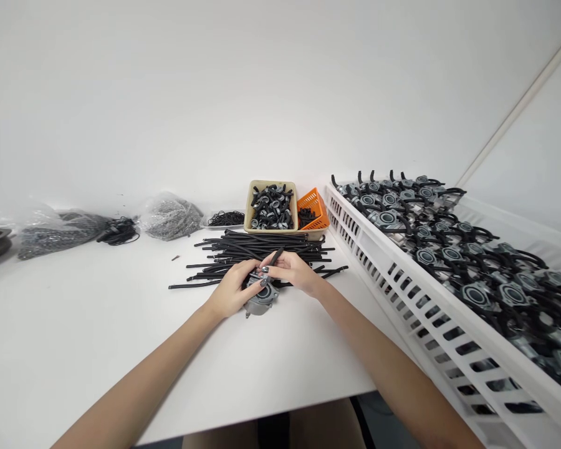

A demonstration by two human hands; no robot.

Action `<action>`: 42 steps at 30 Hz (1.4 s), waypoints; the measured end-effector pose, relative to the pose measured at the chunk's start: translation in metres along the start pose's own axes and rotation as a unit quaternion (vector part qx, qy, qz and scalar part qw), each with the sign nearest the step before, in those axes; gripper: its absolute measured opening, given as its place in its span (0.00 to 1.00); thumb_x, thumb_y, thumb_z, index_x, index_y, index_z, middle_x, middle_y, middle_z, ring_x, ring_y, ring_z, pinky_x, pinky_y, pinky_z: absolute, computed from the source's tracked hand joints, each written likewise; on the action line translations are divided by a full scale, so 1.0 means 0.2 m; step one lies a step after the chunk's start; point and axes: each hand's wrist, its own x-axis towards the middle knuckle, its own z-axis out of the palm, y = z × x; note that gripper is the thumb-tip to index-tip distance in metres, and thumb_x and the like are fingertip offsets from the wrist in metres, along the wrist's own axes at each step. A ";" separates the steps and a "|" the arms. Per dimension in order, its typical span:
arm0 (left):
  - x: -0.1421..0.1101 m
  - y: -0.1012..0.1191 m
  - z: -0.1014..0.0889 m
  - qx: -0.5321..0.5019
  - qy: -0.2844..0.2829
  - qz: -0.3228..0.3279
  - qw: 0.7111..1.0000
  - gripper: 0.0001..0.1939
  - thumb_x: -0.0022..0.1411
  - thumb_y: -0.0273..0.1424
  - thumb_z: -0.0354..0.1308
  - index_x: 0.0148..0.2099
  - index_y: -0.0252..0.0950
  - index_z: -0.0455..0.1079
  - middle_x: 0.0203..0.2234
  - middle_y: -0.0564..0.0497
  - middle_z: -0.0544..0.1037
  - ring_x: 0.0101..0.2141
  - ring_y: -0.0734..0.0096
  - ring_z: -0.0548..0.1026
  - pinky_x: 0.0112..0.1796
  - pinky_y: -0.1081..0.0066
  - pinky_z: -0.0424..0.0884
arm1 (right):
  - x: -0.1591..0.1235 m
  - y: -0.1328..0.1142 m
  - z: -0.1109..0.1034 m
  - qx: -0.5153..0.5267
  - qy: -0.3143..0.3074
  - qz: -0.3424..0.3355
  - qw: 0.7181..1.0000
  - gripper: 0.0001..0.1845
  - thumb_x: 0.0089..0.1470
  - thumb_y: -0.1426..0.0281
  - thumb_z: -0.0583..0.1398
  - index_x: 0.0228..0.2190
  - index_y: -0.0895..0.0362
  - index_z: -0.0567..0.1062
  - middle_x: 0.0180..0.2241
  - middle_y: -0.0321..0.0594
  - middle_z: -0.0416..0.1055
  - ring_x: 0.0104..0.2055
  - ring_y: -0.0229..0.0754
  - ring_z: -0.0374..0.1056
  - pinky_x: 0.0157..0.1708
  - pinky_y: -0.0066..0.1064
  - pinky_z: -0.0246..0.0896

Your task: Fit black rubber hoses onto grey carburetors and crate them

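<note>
My left hand (pixel 236 287) is closed around a grey cast-metal part (pixel 260 300) that looks like a carburetor, with a round ringed opening facing up. It is held just over the white table, in front of the pile of black hoses (pixel 262 246). My right hand (pixel 290 272) meets it from the other side, thumb and fingers pinching a black rubber hose (pixel 277 255) that sticks up at the part's top. The fingers hide where hose and metal meet.
A white slatted crate (pixel 416 274) full of similar metal parts with hoses stands at the right. Behind the hoses are a beige bin (pixel 247 212) of small black fittings, an orange basket (pixel 321 212) and a tray of black rings (pixel 227 218). Clear plastic bags (pixel 171 215) lie left.
</note>
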 end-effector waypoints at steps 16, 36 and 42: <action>0.00 0.01 0.00 -0.006 -0.002 -0.001 1.000 0.23 0.65 0.48 0.47 0.45 0.33 0.69 0.35 0.46 0.76 0.35 0.62 0.73 0.40 0.65 0.67 | 0.00 0.00 0.00 0.002 0.006 0.003 1.000 0.13 0.45 0.65 0.68 0.33 0.58 0.76 0.32 0.39 0.75 0.38 0.41 0.71 0.46 0.36 0.64; 0.00 0.00 0.00 -0.003 -0.004 -0.011 1.000 0.24 0.65 0.49 0.47 0.46 0.34 0.69 0.36 0.46 0.77 0.37 0.60 0.73 0.41 0.65 0.67 | 0.00 0.01 0.01 0.004 0.013 0.006 1.000 0.14 0.45 0.64 0.68 0.33 0.58 0.76 0.32 0.39 0.75 0.39 0.42 0.72 0.47 0.36 0.65; 0.00 0.00 0.00 -0.003 -0.004 -0.012 1.000 0.24 0.65 0.50 0.47 0.46 0.34 0.69 0.37 0.45 0.77 0.37 0.60 0.73 0.40 0.65 0.68 | 0.00 0.00 0.01 0.000 0.013 0.004 1.000 0.13 0.45 0.64 0.68 0.33 0.58 0.76 0.31 0.38 0.75 0.38 0.42 0.72 0.46 0.36 0.65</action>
